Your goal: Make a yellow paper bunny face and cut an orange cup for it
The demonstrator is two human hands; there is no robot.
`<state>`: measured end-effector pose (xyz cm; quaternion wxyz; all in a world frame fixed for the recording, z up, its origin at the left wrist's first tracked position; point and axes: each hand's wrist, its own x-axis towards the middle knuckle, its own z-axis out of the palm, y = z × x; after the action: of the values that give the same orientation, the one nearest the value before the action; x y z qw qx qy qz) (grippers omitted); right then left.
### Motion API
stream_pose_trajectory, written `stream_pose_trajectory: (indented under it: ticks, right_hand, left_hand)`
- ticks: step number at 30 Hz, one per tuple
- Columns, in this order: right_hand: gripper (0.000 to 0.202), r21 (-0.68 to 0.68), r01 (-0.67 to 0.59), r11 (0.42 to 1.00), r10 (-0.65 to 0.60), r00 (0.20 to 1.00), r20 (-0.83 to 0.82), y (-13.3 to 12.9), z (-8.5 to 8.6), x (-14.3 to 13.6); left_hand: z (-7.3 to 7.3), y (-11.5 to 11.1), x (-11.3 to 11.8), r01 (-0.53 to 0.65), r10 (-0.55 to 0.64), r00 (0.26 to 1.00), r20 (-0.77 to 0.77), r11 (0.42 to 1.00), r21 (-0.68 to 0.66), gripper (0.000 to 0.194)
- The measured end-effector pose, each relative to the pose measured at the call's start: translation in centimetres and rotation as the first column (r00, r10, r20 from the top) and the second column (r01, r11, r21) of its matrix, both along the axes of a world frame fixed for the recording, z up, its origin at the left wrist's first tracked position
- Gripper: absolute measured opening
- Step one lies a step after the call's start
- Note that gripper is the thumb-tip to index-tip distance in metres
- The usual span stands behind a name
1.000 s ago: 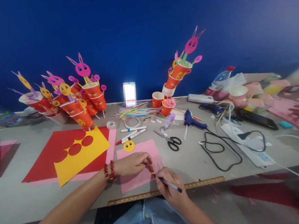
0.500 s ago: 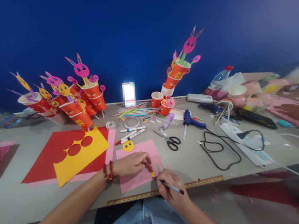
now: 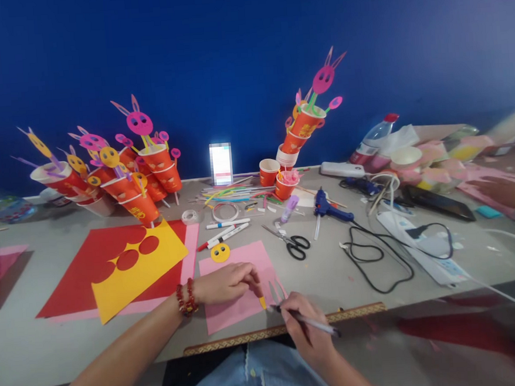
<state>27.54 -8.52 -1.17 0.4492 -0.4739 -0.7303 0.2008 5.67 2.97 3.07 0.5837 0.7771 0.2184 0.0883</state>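
Note:
My left hand (image 3: pixel 232 283) lies on a pink sheet (image 3: pixel 222 319), its fingertips pressing a small yellow paper piece (image 3: pixel 263 302) near the sheet's right edge. Its fingers are bent, and the thumb side is partly hidden. Just right of the sheet, my right hand (image 3: pixel 305 325) grips a pen (image 3: pixel 317 324), the tip pointing left toward the yellow piece but apart from it. A yellow smiley disc (image 3: pixel 220 252) rests at the sheet's top edge. Narrow cut strips (image 3: pixel 278 288) stand out at the sheet's right side.
Black scissors (image 3: pixel 297 248), markers (image 3: pixel 225 233) and a blue glue gun (image 3: pixel 329 207) lie beyond my hands. Yellow paper (image 3: pixel 131 284) covers red sheets at left. Decorated cups (image 3: pixel 139 207) stand behind. A power strip (image 3: pixel 420 252) and another person's hand (image 3: pixel 499 191) are at right.
My right hand has moved right with the pen, drawing the tip away from the yellow piece. My left hand has stayed nearly still.

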Motion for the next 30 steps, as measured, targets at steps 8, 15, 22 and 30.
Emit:
stream_pose_trajectory:
  ticks: [8,15,22,30]
  right_hand:
    - [0.021,-0.08,0.134,0.988,-0.138,0.989,-0.051,0.8,-0.3,1.8]
    - [0.025,-0.116,0.127,0.985,-0.132,0.99,-0.042,1.4,-0.9,2.4]
    - [0.029,-0.087,0.169,0.982,-0.169,0.986,0.008,2.3,-1.2,2.2]
    - [0.031,-0.029,0.129,0.991,-0.125,0.988,0.094,2.3,-1.6,1.7]
  left_hand:
    - [-0.7,0.1,-0.3,-0.258,0.256,0.964,0.074,0.966,0.03,0.008]
    - [-0.3,-1.5,0.9,-0.084,0.205,0.971,-0.126,0.779,0.621,0.017]
    - [-1.1,-3.0,2.5,0.034,0.192,0.954,-0.231,0.696,0.717,0.023]
    - [-0.6,-2.1,3.0,0.171,0.096,0.951,-0.294,0.63,0.758,0.012]
